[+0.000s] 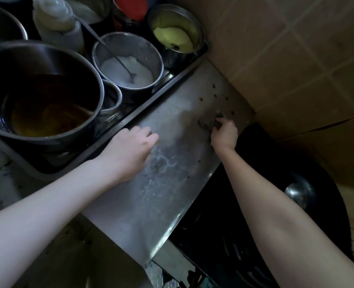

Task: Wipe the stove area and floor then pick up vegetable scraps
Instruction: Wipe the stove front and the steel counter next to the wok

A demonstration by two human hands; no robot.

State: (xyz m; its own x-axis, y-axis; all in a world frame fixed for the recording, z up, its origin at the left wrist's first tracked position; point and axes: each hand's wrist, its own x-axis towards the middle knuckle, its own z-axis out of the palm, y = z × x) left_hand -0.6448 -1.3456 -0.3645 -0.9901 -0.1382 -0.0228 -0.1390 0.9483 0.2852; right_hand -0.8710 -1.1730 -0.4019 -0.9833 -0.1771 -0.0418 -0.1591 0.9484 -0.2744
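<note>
The right hand [224, 134] grips a dark rag [207, 123] against the far end of the steel counter [172, 194], close to the tiled wall, with brown crumbs [214, 96] just beyond it. The left hand [132, 148] rests on the same counter, well apart from the rag. Its fingers are bent under, and it cannot be told whether they hold anything.

I count two bare hands [134, 146] [224, 134], one grey wiping pad [208, 122], four steel pots [41, 90] [111, 98] [128, 65] [176, 34] in full view, one spoon [118, 57], one squeeze bottle [57, 21], one black wok [265, 204] and one ladle [299, 193].
</note>
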